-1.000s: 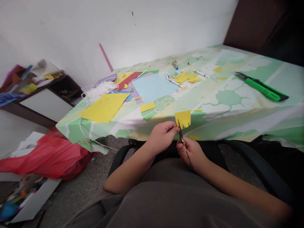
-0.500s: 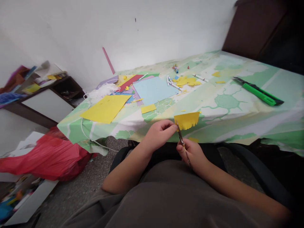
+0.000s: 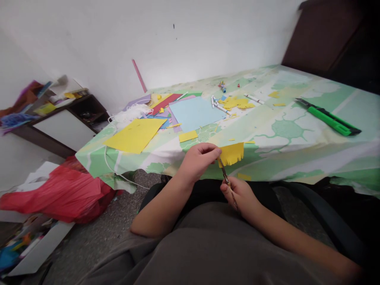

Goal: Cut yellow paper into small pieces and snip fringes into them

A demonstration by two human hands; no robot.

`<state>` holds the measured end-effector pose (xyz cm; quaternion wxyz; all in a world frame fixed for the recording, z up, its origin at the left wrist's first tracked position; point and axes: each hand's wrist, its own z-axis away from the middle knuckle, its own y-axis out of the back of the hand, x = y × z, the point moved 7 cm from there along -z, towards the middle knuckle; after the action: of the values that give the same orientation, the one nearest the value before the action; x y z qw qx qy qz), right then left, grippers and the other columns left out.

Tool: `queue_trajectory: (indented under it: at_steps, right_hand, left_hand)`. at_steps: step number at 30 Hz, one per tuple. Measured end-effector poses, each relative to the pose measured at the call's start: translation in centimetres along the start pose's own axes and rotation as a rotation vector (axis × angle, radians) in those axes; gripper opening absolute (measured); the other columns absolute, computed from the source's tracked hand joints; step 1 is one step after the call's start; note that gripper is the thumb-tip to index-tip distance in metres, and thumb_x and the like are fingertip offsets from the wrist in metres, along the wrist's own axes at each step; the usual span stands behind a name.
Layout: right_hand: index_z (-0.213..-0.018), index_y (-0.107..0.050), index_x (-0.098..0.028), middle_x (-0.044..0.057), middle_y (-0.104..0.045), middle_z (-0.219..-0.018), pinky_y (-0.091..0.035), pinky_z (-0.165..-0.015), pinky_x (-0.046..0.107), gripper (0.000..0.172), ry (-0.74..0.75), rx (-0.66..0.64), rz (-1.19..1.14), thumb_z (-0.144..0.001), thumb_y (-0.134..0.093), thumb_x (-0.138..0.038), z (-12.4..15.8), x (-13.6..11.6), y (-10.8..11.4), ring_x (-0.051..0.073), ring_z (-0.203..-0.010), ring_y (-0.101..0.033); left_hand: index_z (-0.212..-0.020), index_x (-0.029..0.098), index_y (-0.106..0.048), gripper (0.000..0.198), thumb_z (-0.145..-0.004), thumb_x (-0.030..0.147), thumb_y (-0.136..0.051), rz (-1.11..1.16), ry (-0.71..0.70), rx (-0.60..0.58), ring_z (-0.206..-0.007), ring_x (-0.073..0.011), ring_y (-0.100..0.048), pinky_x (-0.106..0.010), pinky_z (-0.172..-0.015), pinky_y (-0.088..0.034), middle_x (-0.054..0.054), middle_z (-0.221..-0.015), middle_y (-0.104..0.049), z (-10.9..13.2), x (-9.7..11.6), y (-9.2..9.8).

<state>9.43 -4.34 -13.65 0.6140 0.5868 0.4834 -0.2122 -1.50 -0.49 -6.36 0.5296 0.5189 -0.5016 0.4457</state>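
Between thumb and fingers, my left hand [image 3: 199, 160] pinches the left end of a yellow paper strip [image 3: 232, 153], whose lower edge is cut into a fringe. My right hand [image 3: 241, 194] is closed around the handles of a pair of scissors [image 3: 227, 179]. The blades point up and away from me, with their tips at the paper's lower left part, close to my left fingertips. Whether the blades are parted is too small to tell. Both hands are just in front of the table's near edge.
On the patterned tablecloth [image 3: 267, 152] lie a green utility knife [image 3: 331, 118], light blue paper [image 3: 196, 113], a large yellow sheet [image 3: 135, 135], white string [image 3: 130, 113], markers [image 3: 254, 99] and yellow scraps [image 3: 237, 103]. A red plastic bag [image 3: 74, 198] is at lower left.
My left hand and the yellow strip have shifted slightly left and up relative to the scissors. The strip looks turned a little. Both hands keep their holds.
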Motion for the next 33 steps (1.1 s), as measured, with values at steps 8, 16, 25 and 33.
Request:
queue_trajectory:
  at_steps: [8,16,25,33]
  right_hand:
    - [-0.064,-0.044,-0.019,-0.001,-0.045,-0.053,-0.033,-0.044,0.025,0.056,0.059,-0.135,-0.141,-0.073,-0.027,-0.072,0.4,0.0,-1.5,0.011,-0.048,-0.04]
    - [-0.066,-0.046,-0.02,-0.001,-0.046,-0.054,-0.037,-0.047,0.026,0.051,0.038,0.012,-0.221,-0.068,-0.041,-0.07,-0.5,1.3,0.7,0.012,-0.049,-0.043]
    - [-0.07,-0.049,-0.019,-0.003,-0.048,-0.059,-0.038,-0.05,0.025,0.028,-0.051,0.227,-0.329,-0.063,-0.065,-0.04,-4.4,-0.1,4.9,0.011,-0.052,-0.044]
    - [-0.075,-0.041,-0.021,0.001,-0.051,-0.073,-0.045,-0.065,0.03,0.023,0.021,0.534,-0.489,-0.072,-0.055,-0.039,-3.3,-1.5,5.0,0.013,-0.067,-0.052]
  left_hand:
    - [-0.069,0.015,-0.055,0.019,-0.062,0.031,-0.063,0.193,0.009,0.24,-0.058,-0.0077,-0.051,-0.023,-0.058,-0.043,0.002,-0.065,-0.054,-0.8,0.3,2.5]
    - [-0.069,0.015,-0.055,0.014,-0.062,0.026,-0.06,0.052,-0.037,0.271,-0.055,-0.0063,-0.045,-0.02,-0.053,-0.036,0.004,-0.06,-0.05,-0.7,0.5,4.8]
    - [-0.073,0.014,-0.064,0.014,-0.065,0.025,-0.058,-0.288,0.027,-0.166,-0.061,-0.0096,-0.049,-0.023,-0.058,-0.037,0.0,-0.065,-0.057,-0.2,0.1,1.1]
    - [-0.089,0.015,-0.061,0.032,-0.062,0.031,-0.069,0.422,0.258,-0.201,-0.072,-0.0112,-0.056,-0.028,-0.068,-0.046,-0.003,-0.083,-0.059,0.6,-2.5,-1.1]
